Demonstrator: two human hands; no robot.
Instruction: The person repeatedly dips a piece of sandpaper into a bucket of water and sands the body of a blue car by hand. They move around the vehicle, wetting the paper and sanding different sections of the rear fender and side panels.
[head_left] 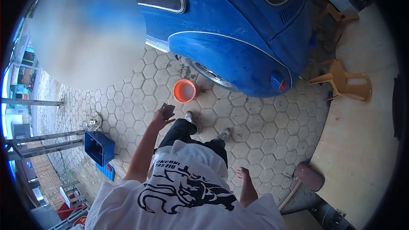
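Observation:
My left hand (160, 117) is held out in front of me, its fingers closed on a small dark flat piece (168, 111), perhaps a cloth or sponge. Just beyond it an orange bucket (185, 91) with cloudy liquid stands on the paving. My right hand (243, 173) hangs low at my right side with its fingers slightly curled and apart, and nothing shows in it. The blue car (221, 55) is ahead, its rear wheel (208, 73) near the bucket.
Hexagonal paving (255, 123) lies underfoot. Orange chairs (345, 81) stand at the right by a pale wall (362, 145). A blue crate (99, 148) and a coiled hose or cable (93, 121) are at the left. A brown-headed long-handled tool (309, 176) leans at the lower right.

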